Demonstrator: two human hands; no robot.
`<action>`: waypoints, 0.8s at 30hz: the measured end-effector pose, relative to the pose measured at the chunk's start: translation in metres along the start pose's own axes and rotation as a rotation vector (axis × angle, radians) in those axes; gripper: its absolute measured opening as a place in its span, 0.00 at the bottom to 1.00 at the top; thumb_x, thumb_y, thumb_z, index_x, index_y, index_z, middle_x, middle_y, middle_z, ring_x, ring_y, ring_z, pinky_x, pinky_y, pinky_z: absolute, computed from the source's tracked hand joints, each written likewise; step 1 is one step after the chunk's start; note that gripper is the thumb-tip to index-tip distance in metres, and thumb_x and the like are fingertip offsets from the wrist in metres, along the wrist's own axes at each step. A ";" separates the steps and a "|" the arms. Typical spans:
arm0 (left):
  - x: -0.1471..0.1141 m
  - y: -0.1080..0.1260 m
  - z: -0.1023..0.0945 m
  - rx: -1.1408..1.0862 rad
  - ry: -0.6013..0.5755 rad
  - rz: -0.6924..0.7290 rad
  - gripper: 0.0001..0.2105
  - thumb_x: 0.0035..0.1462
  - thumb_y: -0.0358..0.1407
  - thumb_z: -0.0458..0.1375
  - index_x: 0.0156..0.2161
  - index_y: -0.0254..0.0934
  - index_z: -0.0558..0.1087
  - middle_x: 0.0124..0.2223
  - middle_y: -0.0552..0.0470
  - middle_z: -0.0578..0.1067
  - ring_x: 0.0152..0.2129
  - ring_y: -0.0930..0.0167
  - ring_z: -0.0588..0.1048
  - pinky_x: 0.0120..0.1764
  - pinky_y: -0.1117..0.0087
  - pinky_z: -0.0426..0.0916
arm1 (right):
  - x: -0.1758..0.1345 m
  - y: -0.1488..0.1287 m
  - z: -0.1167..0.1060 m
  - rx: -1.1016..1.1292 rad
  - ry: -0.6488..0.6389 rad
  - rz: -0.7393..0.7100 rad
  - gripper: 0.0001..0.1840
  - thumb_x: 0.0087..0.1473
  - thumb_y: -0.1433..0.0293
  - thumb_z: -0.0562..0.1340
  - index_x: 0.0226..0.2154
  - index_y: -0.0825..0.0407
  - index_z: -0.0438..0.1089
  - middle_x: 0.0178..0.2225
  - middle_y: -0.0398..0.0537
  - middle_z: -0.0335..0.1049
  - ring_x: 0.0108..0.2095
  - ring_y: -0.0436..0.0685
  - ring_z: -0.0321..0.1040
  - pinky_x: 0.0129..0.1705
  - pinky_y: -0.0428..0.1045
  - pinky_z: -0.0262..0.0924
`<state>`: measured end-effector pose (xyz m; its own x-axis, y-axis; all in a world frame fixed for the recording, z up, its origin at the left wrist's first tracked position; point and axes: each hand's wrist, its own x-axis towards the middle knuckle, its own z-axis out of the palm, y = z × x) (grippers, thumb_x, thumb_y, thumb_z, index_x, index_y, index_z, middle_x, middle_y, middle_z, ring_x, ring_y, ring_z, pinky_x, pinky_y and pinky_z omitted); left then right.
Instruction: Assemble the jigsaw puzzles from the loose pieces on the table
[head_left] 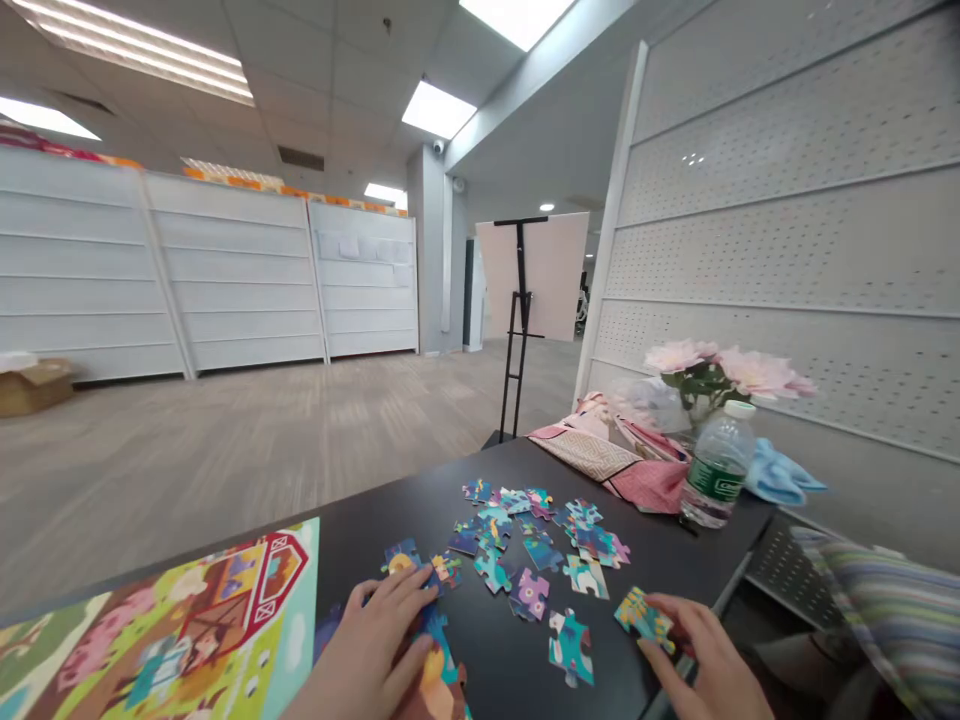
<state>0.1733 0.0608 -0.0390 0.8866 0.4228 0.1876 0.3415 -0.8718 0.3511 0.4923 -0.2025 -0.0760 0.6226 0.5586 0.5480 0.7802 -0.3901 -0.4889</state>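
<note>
My right hand (pixel 701 650) pinches a blue-green puzzle piece (pixel 643 614) with yellow marks between thumb and fingers, over the table's right edge. Fingers stretched out, my left hand (pixel 382 625) lies open on a joined group of puzzle pieces (pixel 436 670) with an orange figure on blue; it covers part of the group. Just past its fingertips is a small multicoloured piece (pixel 446 571). Loose between the hands are a teal-and-white piece (pixel 571 647) and a purple piece with a pink figure (pixel 531 593). Several more blue pieces (pixel 495 528) lie scattered and overlapping beyond them.
A farm-picture board (pixel 187 630) lies at the left of the black table (pixel 360 530). At the back right stand a water bottle (pixel 718 468), a pink patterned cloth (pixel 607 460), pink flowers (pixel 750 368) and a light-blue cloth (pixel 784 473). A striped cushion (pixel 892 610) is at the right.
</note>
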 end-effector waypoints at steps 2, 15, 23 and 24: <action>0.001 -0.001 0.001 0.002 -0.011 0.003 0.19 0.67 0.41 0.53 0.62 0.51 0.66 0.67 0.54 0.62 0.63 0.58 0.62 0.59 0.50 0.61 | 0.009 -0.006 -0.002 0.067 -0.058 0.081 0.26 0.54 0.54 0.59 0.50 0.50 0.73 0.36 0.50 0.75 0.31 0.59 0.73 0.37 0.52 0.71; -0.001 0.008 -0.009 -0.003 -0.022 -0.015 0.19 0.68 0.41 0.52 0.62 0.50 0.65 0.68 0.53 0.62 0.63 0.60 0.62 0.59 0.52 0.58 | -0.023 -0.131 0.014 0.841 -0.480 0.353 0.22 0.48 0.50 0.67 0.37 0.50 0.75 0.28 0.47 0.77 0.31 0.58 0.74 0.33 0.48 0.67; -0.002 0.013 -0.017 0.002 -0.031 -0.016 0.20 0.67 0.40 0.54 0.62 0.47 0.65 0.68 0.53 0.62 0.64 0.62 0.61 0.60 0.53 0.55 | -0.040 -0.152 0.041 0.589 -0.583 0.067 0.16 0.57 0.56 0.61 0.39 0.50 0.76 0.20 0.41 0.71 0.22 0.53 0.69 0.28 0.44 0.65; -0.002 0.014 -0.017 0.001 -0.030 -0.017 0.20 0.67 0.40 0.54 0.62 0.47 0.65 0.68 0.53 0.62 0.64 0.63 0.60 0.60 0.53 0.54 | -0.041 -0.153 0.042 0.570 -0.566 0.028 0.18 0.59 0.57 0.60 0.46 0.50 0.75 0.22 0.43 0.73 0.25 0.54 0.71 0.30 0.45 0.67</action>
<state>0.1709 0.0523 -0.0189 0.8895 0.4303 0.1537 0.3572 -0.8646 0.3532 0.3451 -0.1345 -0.0520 0.3975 0.9002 0.1781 0.5196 -0.0608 -0.8523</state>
